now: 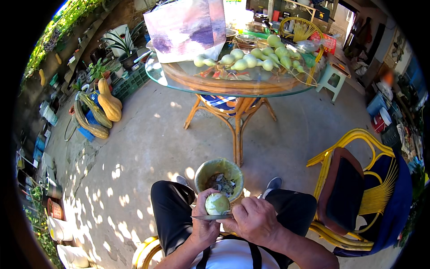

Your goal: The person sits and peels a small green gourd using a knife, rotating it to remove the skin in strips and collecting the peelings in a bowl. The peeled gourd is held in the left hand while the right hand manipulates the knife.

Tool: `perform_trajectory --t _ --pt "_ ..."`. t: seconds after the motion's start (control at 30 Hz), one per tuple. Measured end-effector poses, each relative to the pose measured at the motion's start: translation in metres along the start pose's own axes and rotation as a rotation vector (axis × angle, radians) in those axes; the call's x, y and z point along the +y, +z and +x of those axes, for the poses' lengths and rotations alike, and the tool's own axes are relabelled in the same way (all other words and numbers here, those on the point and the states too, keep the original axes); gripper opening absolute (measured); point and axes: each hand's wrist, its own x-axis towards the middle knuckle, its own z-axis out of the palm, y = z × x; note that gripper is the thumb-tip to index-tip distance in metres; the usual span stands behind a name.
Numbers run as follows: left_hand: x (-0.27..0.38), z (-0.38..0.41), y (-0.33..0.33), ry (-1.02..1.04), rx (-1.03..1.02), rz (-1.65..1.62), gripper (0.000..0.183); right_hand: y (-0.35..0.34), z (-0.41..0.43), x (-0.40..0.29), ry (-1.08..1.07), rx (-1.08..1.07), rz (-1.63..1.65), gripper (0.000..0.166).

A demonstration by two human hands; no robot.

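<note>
A pale green gourd [217, 203], its skin partly scraped to white, is gripped in my left hand [204, 215]. My right hand [255, 217] holds a knife [210, 217], its blade lying flat against the near side of the gourd. The knife's handle is hidden inside my right fist. Just beyond my hands, between my feet, a lined waste bin [219, 162] stands on the floor with scraps [221, 183] in its bottom.
A glass-topped rattan table [188, 88] ahead bears several small bottle gourds [250, 60] and a printed bag [188, 30]. To the right stands a yellow rattan chair [376, 188] with a dark cushion. Large squashes [109, 101] lie at left near potted plants [98, 69].
</note>
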Motion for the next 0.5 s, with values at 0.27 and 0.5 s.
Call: perform_trajectory --t 0.27,0.5 --pt "-0.005 0.001 -0.005 0.157 -0.094 -0.011 0.053 -0.006 0.005 0.001 0.148 -0.007 0.118 0.047" --pt "-0.016 -0.002 0.002 0.025 -0.015 -0.221 0.054 0.007 -0.001 -0.005 0.023 0.025 0.043 0.042"
